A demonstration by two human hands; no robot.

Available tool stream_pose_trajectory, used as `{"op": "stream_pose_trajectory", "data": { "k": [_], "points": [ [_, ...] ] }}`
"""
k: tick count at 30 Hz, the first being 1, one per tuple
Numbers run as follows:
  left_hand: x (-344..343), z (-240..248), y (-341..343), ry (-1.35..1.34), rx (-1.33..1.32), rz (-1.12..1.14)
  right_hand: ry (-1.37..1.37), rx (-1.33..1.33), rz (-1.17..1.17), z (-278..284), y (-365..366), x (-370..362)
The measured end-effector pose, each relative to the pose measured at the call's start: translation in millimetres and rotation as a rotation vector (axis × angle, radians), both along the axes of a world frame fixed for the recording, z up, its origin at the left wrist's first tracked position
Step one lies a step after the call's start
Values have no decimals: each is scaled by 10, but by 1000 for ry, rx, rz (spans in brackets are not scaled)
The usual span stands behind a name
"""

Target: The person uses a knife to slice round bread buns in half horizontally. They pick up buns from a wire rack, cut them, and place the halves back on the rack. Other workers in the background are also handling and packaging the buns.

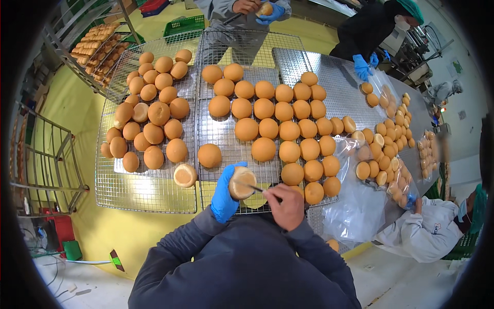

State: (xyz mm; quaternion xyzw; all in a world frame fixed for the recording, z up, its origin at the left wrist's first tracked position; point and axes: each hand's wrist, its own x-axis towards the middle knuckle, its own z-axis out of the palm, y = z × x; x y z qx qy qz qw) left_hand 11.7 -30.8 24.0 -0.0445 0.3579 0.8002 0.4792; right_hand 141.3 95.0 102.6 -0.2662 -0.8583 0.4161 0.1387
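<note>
My left hand (224,198), in a blue glove, is closed around a round bun (240,192), its pale underside tilted up toward me. In my bare right hand (287,210) is a thin-bladed knife (256,189), and its blade lies across the bun's pale face. Whether the blade cuts in or only touches cannot be told. Both hands are over the near edge of a wire cooling rack (226,177). Just beyond them sit a brown bun (210,155) and another bun (263,149). To the left, one bun (184,175) lies pale side up.
A second wire rack (149,198) on the left carries loosely scattered buns. Clear plastic bags (355,211) lie on the metal table (329,77) at right, some holding buns. Co-workers stand opposite and along the right. A trolley (51,154) and green crate (184,26) stand beyond.
</note>
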Motion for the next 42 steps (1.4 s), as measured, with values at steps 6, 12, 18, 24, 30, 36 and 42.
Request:
{"op": "stream_pose_trajectory", "data": {
  "k": [6,12,18,24,30,36,42],
  "points": [
    [-22,45,-20,7,37,-7,-1,59,-19,9,12,56],
    [-55,22,-42,281,59,-9,-59,90,-68,31,183,97],
    [-29,22,-91,568,4,19,-93,73,-118,-24,278,140],
    [-116,-33,-128,740,-30,-156,-120,106,-2,126,181,105],
    [-169,-43,-123,-224,174,-140,55,74,152,-62,137,-2],
    [-120,362,-43,609,173,-116,33,-666,-91,-220,65,-15],
    [56,291,-11,642,78,-224,180,-514,-162,-258,152,23]
  ]
}}
